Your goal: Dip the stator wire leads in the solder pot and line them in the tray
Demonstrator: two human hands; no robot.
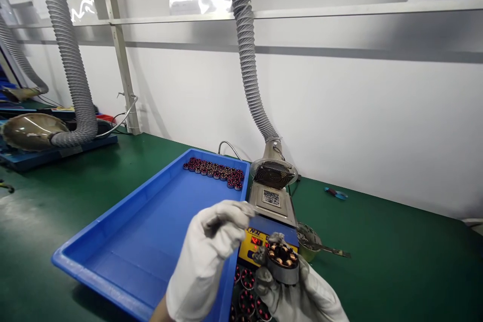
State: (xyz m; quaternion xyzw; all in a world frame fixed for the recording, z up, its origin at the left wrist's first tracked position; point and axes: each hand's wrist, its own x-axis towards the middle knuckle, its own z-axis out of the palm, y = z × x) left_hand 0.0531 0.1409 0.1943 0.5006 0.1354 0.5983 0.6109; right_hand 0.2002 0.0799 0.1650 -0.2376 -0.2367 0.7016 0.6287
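Note:
My right hand [298, 292], in a white glove with grey-stained fingertips, grips a motor stator [284, 264]. This is a round grey ring with copper windings inside, its open face turned up. My left hand [219, 234], also gloved in white, is raised over the right rim of a blue tray [151, 226], thumb and fingers pinched together. Whatever those fingers hold, if anything, is too small to make out. Just behind the stator is a solder pot [273, 201] with a yellow front panel, partly hidden by my hands. More stators [247, 302] with red marks lie below, between the tray and my right hand.
Rows of stators [215, 170] fill the tray's far end. A fume hose [247, 45] hangs down behind the solder pot. Right of the pot are a small tub [309, 241] with a flat stick [334, 250] across it and blue-handled pliers [335, 193] on the green bench [396, 251].

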